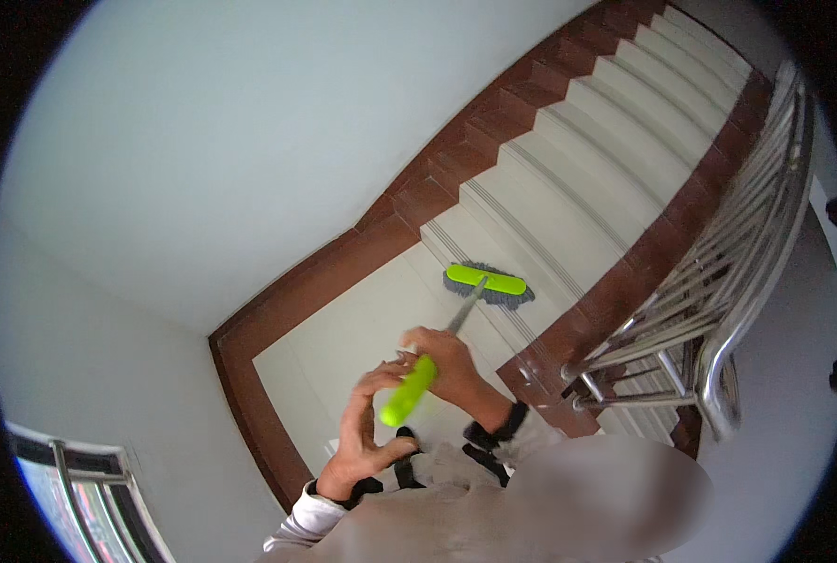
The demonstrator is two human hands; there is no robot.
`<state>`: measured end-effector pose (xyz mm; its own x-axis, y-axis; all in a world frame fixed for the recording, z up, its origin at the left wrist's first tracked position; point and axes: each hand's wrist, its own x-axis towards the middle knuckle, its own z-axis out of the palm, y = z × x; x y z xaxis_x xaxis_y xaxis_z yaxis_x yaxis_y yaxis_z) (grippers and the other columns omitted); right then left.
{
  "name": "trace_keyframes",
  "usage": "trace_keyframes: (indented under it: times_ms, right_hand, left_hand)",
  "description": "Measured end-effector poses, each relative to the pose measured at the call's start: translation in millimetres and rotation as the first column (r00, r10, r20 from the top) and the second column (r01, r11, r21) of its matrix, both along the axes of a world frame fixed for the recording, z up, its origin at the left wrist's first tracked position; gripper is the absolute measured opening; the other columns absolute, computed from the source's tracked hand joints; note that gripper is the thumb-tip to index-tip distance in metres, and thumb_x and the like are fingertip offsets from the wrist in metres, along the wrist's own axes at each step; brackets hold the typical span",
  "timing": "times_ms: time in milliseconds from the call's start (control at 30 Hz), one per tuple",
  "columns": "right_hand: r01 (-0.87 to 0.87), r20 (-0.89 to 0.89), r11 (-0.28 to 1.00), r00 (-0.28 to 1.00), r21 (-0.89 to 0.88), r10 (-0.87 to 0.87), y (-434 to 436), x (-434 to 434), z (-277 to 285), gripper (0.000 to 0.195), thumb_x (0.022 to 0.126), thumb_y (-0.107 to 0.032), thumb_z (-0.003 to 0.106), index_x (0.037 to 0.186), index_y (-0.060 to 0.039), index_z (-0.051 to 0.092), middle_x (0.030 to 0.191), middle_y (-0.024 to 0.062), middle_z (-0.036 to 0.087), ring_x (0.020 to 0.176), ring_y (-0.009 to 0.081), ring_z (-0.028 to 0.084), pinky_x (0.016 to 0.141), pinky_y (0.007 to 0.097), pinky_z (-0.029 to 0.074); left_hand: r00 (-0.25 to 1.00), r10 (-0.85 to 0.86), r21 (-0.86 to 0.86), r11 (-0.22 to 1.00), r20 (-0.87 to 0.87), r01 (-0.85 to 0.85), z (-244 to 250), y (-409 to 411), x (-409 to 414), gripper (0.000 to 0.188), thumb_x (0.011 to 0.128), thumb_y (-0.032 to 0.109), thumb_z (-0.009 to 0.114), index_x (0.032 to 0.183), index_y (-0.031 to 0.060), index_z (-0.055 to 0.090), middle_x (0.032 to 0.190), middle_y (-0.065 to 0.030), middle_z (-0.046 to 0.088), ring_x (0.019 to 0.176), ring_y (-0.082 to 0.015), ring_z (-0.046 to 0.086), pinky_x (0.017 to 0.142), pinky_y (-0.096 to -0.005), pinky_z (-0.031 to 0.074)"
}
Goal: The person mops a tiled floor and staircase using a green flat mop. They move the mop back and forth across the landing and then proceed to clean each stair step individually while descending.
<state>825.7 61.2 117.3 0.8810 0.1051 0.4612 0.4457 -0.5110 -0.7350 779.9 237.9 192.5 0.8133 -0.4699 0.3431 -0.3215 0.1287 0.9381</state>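
Note:
A dust mop with a lime-green head and grey shaggy fringe rests on the pale stair edge, by its grooved strips. Its grey pole slants back towards me and ends in a lime-green handle grip. My right hand is wrapped around the pole just beyond that grip. Beside the grip, my left hand is curved in a C, thumb well apart from the fingers. Its fingertips are close to the handle; whether they touch it I cannot tell.
Pale steps with brown borders run to the upper right. A shiny metal railing flanks them on the right. White walls and a brown skirting bound the tiled landing. A barred window is at lower left.

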Motion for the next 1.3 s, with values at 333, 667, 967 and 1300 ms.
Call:
trace_keyframes:
  times_ms: [333,667,967,1300]
  right_hand:
    - [0.042,-0.131,0.984,0.989,-0.175,-0.065,112.7,70.0,-157.9,0.012,0.076,-0.011,0.068,0.085,-0.0144,0.061,0.073,0.0083,0.066,0.079,0.0328,0.065,0.079,0.0467,0.043]
    - [-0.043,-0.251,0.989,0.968,-0.144,0.005,148.6,-8.6,-161.3,0.015,0.078,-0.011,0.072,0.086,-0.0124,0.06,0.078,0.0058,0.064,0.081,0.0314,0.062,0.075,0.0454,0.044]
    - [-0.224,-0.412,0.975,0.887,0.01,0.208,108.0,-59.7,-161.1,0.016,0.08,-0.015,0.067,0.091,-0.0108,0.056,0.07,0.0135,0.062,0.071,0.0372,0.063,0.067,0.0504,0.046]
    - [-0.383,-0.604,0.923,0.741,-0.022,0.293,116.1,-70.3,-242.6,0.012,0.082,-0.012,0.06,0.091,-0.0126,0.052,0.075,0.0166,0.063,0.072,0.043,0.062,0.06,0.055,0.043]
  left_hand:
    - [0.869,0.396,-0.317,0.818,-0.296,-0.48,-39.6,110.8,30.3,0.044,0.101,0.023,0.048,0.061,0.0117,0.033,0.056,0.0002,0.03,0.059,-0.0172,0.036,0.067,-0.0354,0.036]
    - [0.928,0.248,-0.349,0.874,-0.277,-0.338,-36.4,176.9,27.4,0.044,0.096,0.02,0.052,0.057,0.0146,0.033,0.046,0.0005,0.031,0.044,-0.017,0.034,0.054,-0.0349,0.034]
    - [0.915,0.195,-0.353,0.878,-0.354,-0.324,-22.7,160.6,-4.3,0.046,0.09,0.019,0.06,0.052,0.0099,0.036,0.043,-0.0012,0.034,0.039,-0.0177,0.036,0.053,-0.0393,0.036]
    - [0.77,0.279,-0.227,0.849,-0.574,-0.477,-62.9,153.5,-35.7,0.031,0.083,0.02,0.07,0.063,0.0047,0.051,0.06,-0.0059,0.049,0.064,-0.0239,0.049,0.08,-0.0417,0.042]
